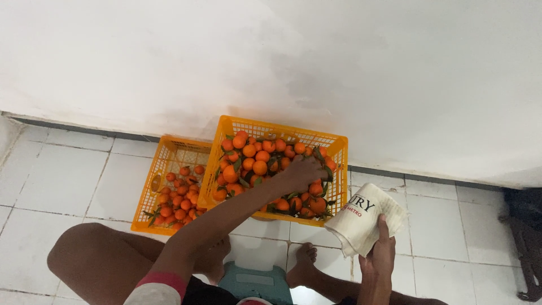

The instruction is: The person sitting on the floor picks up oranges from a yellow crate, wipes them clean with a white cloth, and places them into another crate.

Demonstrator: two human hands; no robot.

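Sitting on a white tiled floor (68, 175) by a white wall (282, 56), two orange crates (282, 131) hold oranges (259, 167). Left hand (304, 171) closes on fruit in the fuller crate; right hand (383, 253) grips a white printed bag (367, 217).
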